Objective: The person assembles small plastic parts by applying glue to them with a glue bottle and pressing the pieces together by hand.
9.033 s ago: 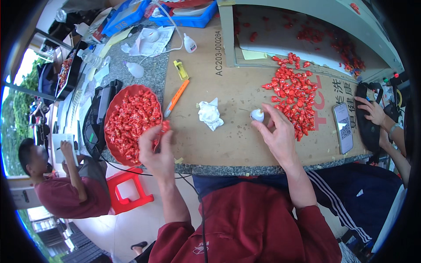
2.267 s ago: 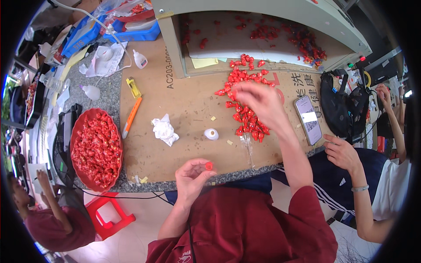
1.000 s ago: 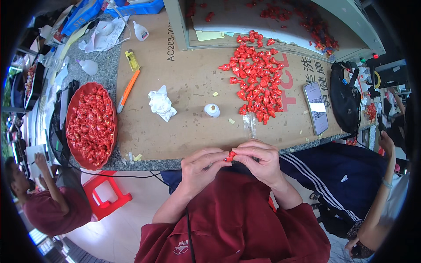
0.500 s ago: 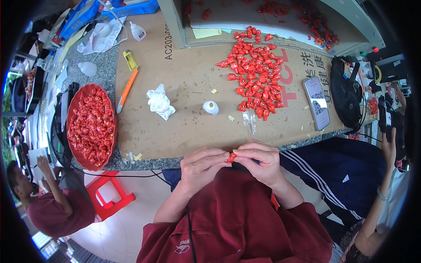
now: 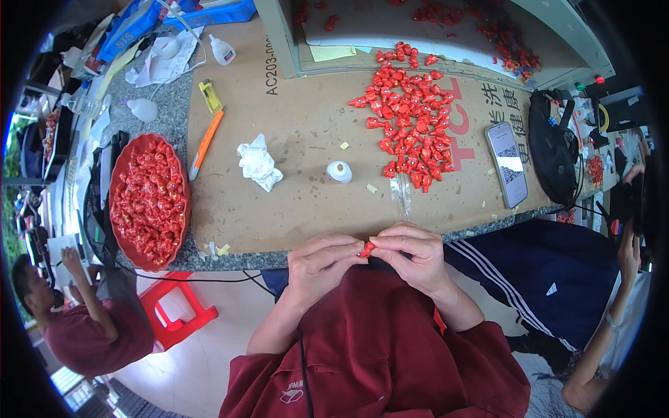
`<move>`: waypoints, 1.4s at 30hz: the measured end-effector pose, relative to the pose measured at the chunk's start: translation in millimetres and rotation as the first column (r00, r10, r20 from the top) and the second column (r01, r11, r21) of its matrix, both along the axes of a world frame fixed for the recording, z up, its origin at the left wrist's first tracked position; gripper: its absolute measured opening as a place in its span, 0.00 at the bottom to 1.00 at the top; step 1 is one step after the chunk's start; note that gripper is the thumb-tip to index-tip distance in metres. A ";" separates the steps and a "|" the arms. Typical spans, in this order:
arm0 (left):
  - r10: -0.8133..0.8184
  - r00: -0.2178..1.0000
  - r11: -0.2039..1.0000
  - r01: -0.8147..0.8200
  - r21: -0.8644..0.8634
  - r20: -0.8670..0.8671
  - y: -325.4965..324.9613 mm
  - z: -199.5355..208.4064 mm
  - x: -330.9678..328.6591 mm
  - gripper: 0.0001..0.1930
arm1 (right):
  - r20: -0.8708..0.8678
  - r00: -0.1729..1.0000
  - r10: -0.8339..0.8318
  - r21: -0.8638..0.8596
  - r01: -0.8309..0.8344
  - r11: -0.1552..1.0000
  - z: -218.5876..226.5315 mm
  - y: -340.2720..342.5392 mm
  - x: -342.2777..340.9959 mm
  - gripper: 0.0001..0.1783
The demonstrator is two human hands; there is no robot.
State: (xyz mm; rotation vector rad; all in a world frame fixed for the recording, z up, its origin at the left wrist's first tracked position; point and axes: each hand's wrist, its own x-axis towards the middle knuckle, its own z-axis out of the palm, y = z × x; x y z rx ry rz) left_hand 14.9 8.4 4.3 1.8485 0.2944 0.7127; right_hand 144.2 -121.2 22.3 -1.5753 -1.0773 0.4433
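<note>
Between the fingertips of both hands, just off the table's near edge, is a small red plastic figure piece (image 5: 366,249). My left hand (image 5: 322,263) pinches it from the left, and my right hand (image 5: 416,259) grips it from the other side. Fingers hide part of it, so its exact shape does not show. Beyond my hands, a loose pile of similar red pieces (image 5: 415,125) lies on the cardboard. More of them fill a red scalloped tray (image 5: 116,221) at the left. A small white bottle (image 5: 339,172) stands nearest my hands.
On the cardboard-covered table (image 5: 293,125) lie a crumpled tissue (image 5: 258,161), an orange cutter (image 5: 207,145), a yellow lighter (image 5: 209,97) and a phone (image 5: 506,166). A black bag (image 5: 552,150) sits at the right edge. A grey shelf (image 5: 334,68) stands behind. People are at both sides.
My hands keep nearly the same pinch on the red piece. The whole view has shifted slightly. At the right, another person's raised arm has moved.
</note>
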 end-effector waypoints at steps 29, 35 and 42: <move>0.057 0.994 0.993 -0.066 -0.098 -0.093 11.0 2.1 -12.1 0.10 | -0.125 0.991 0.052 -0.083 -0.062 0.995 -0.2 17.9 -6.7 0.09; 0.050 0.974 0.974 -0.097 -0.204 -0.221 15.4 11.7 -15.0 0.09 | -0.197 0.979 0.054 -0.094 -0.074 0.993 3.9 23.2 -6.8 0.10; 0.367 0.927 0.928 -0.359 0.096 -0.077 57.8 27.4 -42.5 0.13 | -0.066 0.977 -0.200 -0.094 0.194 0.977 11.0 43.6 7.3 0.17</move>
